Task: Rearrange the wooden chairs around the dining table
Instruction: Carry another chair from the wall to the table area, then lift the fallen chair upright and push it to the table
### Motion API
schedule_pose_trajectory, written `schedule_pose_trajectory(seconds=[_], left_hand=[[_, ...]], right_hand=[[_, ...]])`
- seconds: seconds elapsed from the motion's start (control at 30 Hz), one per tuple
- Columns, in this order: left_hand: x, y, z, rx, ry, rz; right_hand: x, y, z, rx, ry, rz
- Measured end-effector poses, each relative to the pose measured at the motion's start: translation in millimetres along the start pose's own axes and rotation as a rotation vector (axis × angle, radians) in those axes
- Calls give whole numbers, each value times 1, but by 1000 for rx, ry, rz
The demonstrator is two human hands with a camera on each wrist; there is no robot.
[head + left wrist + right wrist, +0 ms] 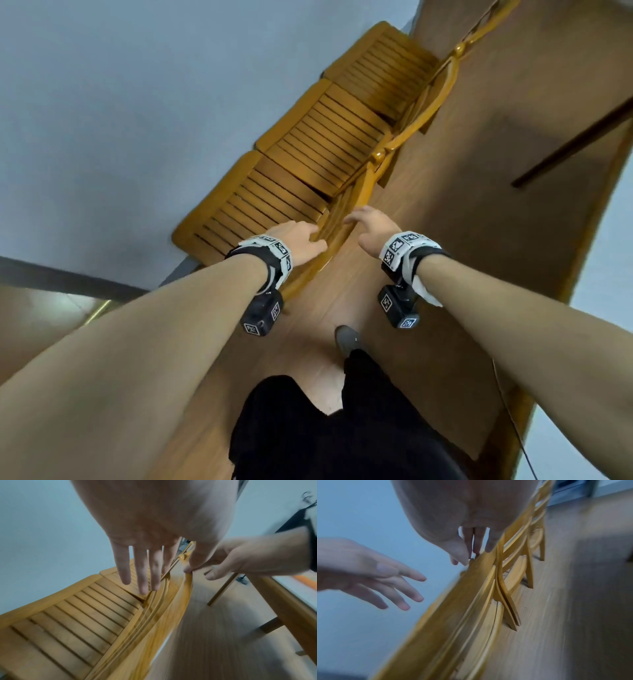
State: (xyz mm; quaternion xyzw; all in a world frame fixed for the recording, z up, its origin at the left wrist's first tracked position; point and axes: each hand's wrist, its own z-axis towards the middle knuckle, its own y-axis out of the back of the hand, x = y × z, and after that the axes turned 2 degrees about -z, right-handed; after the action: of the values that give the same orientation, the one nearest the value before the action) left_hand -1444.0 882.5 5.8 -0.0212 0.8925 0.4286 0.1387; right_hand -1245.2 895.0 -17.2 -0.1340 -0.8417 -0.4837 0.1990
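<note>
The pale dining table fills my left, and three slatted wooden chairs stand in a row along its long edge, seats tucked under it, backs toward me over the wood-grain floor. The nearest chair lies straight ahead and just below my hands; its curved top rail runs away from me, in line with the row. My right hand is the nearer one: its fingers drape over the rail and the thumb comes in from the near side, so I judge it is starting to grip, not yet clamped. My left hand hovers open, fingers straight, just beside the rail above the seat. The wood is glossy, honey-coloured, smoothly rounded; the seat is narrow parallel slats with dark gaps.
</note>
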Motion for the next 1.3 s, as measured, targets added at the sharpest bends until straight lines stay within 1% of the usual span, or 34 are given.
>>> schedule_pose_trajectory(seconds=[0.1,0.17,0.27,0.37,0.5,0.6,0.67,0.8,0.87,1.0,1.07,1.13,1.3], left_hand=[[-10,12,-8,-16,-81,-46],[-19,8,-21,-16,-129,-130],[-38,-8,-46,14,-203,-354],[-68,-32,-77,81,-238,-510],[-129,-64,-126,88,-239,-659],[-184,-93,-168,213,-238,-751],[-222,-116,-197,307,-239,-768],[-295,-176,-265,455,-250,-777],[-329,-214,-304,489,-295,-768],[-387,-298,-389,535,-385,-701],[-416,-342,-431,554,-442,-641],[-447,-385,-467,577,-478,-577],[-515,-480,-531,623,-503,-447]], right_hand=[[-6,-9,-44,-227,-230,268],[-13,-24,-82,-350,-375,428],[-18,-48,-144,-482,-495,610],[-15,-68,-213,-667,-611,872],[-17,-77,-311,-908,-720,1264],[-24,-84,-395,-1079,-720,1587],[-31,-96,-453,-1199,-716,1732],[-50,-133,-564,-1444,-735,1843],[-63,-155,-619,-1573,-742,1862],[-95,-201,-727,-1749,-756,1882],[-113,-222,-782,-1799,-778,1887],[-128,-241,-833,-1809,-818,1883],[-170,-282,-937,-1857,-932,1865]])
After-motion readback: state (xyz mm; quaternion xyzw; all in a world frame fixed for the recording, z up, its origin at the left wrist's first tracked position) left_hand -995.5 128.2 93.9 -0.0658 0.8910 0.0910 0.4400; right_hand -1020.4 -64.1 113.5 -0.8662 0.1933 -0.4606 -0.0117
